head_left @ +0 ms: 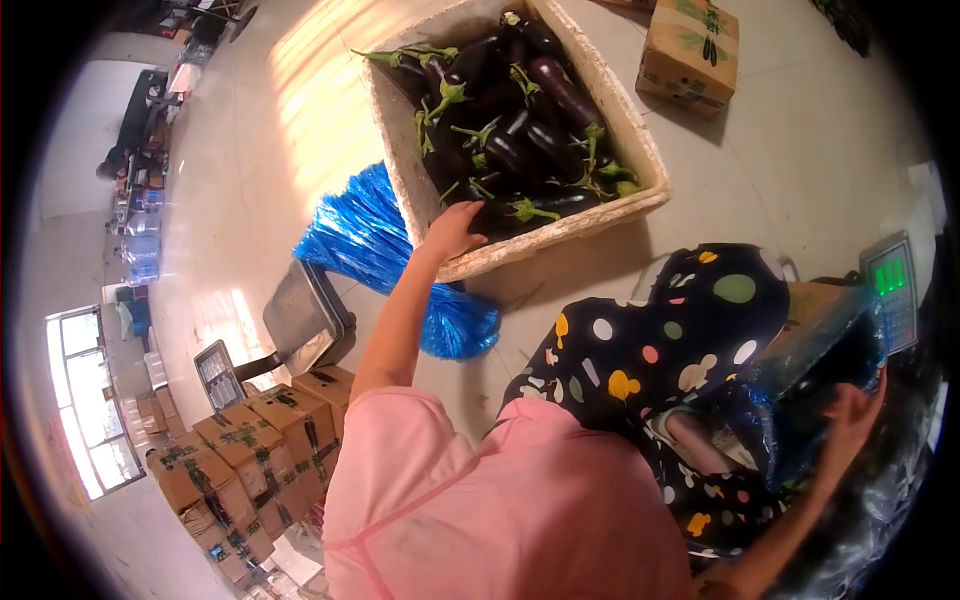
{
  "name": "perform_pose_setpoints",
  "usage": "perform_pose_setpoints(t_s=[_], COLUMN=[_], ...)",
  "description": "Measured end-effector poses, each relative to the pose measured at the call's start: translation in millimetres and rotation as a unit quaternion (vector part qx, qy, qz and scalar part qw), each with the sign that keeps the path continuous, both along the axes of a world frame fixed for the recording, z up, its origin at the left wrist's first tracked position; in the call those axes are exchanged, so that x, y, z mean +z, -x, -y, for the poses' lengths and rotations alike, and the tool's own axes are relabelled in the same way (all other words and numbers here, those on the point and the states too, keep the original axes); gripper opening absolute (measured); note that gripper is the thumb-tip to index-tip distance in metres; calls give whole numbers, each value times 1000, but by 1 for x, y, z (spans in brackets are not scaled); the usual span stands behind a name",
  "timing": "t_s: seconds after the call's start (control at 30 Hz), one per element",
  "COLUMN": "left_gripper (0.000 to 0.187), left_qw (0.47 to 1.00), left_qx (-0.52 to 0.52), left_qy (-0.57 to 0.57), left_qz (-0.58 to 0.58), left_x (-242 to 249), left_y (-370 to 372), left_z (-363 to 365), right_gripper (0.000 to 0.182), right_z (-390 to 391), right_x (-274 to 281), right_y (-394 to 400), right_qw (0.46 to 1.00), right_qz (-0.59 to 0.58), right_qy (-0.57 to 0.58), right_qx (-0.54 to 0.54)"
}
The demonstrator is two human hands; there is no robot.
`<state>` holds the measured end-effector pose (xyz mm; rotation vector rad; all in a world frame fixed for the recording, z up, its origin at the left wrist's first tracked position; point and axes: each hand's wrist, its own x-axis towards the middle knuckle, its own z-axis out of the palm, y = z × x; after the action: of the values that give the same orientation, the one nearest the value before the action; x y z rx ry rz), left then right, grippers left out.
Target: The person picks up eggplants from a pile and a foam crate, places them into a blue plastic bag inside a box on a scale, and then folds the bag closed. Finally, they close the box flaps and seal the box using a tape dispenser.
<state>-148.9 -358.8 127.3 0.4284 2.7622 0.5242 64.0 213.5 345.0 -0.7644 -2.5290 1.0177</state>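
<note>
Glossy dark-purple eggplants with green stems fill a worn white foam box on the floor ahead. My left hand reaches over the near left corner, its thumb and fingers around the end of an eggplant by the wall; part of the fingers is hidden. On the right, my right hand has its fingers apart and holds nothing, at the edge of a cardboard box lined with blue plastic. Dark shapes show inside that lining, too dim to name surely. A scale display with green digits stands behind it.
Crumpled blue plastic bags lie left of the foam box. A platform scale stands on the floor near stacked cardboard boxes at lower left. Another taped carton sits beyond the foam box. Clear plastic lies at lower right.
</note>
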Motion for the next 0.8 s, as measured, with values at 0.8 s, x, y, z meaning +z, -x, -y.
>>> perform_pose_setpoints(t_s=[0.8], left_gripper=[54], left_qw=[342], left_qx=[125], left_qy=[-903], left_qz=[228], left_x=[67], left_y=[41], left_z=[-48], right_gripper=[53], right_z=[1], right_x=[-2], right_y=[-22], right_qw=[998], right_qz=[-11], right_qy=[55], right_qx=[-18])
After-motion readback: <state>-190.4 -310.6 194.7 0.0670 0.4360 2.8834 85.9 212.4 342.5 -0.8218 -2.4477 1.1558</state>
